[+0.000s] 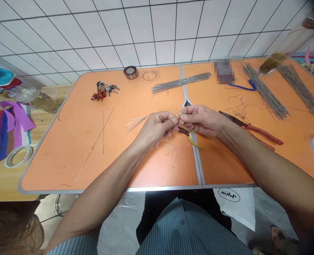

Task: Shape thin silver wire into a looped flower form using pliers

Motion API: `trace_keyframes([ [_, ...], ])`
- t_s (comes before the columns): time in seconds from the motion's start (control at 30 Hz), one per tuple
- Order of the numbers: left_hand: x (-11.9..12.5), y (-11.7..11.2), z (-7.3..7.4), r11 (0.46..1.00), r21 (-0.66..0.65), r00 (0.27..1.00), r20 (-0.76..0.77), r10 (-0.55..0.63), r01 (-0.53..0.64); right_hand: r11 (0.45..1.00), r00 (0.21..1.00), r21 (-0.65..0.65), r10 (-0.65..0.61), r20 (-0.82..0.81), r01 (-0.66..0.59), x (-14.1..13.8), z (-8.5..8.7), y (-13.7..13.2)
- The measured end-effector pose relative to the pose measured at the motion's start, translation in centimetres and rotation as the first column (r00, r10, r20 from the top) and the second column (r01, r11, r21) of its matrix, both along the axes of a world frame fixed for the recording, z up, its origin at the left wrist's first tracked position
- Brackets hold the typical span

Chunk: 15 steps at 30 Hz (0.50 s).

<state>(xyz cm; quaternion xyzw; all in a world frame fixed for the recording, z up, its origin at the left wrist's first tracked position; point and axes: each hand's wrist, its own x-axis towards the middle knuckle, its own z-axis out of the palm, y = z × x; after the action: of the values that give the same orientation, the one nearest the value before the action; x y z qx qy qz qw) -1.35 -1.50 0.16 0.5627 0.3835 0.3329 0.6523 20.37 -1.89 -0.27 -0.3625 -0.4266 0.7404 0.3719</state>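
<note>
My left hand (158, 126) and my right hand (200, 119) meet over the middle of the orange table (79, 141), fingertips pinched together on a thin bent wire (176, 117). The wire's loops (170, 147) hang down onto the table under my hands. Small yellow-handled pliers (191, 139) lie just below my right hand, partly hidden by it. A loose fan of short wires (137, 122) lies left of my left hand.
Red-handled pliers (252, 128) lie to the right, wire rings (238, 106) behind them. Bundles of straight wire (180, 83), a tape roll (130, 72), a key bunch (103, 90) and a jar (284, 53) sit further back. Tape rolls (17, 156) lie left.
</note>
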Motion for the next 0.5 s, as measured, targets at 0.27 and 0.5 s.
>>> trace_keyframes([
  [0.27, 0.04, 0.10, -0.24, 0.999, 0.014, 0.999, 0.010, 0.043, -0.043, 0.992, 0.989, 0.084, -0.101, 0.111, 0.092, -0.42, 0.22, -0.21],
  [0.5, 0.12, 0.39, -0.41, 0.991, -0.026, 0.990, 0.037, 0.133, -0.132, 0.973, 0.946, 0.215, -0.149, 0.289, 0.087, -0.60, -0.02, -0.53],
])
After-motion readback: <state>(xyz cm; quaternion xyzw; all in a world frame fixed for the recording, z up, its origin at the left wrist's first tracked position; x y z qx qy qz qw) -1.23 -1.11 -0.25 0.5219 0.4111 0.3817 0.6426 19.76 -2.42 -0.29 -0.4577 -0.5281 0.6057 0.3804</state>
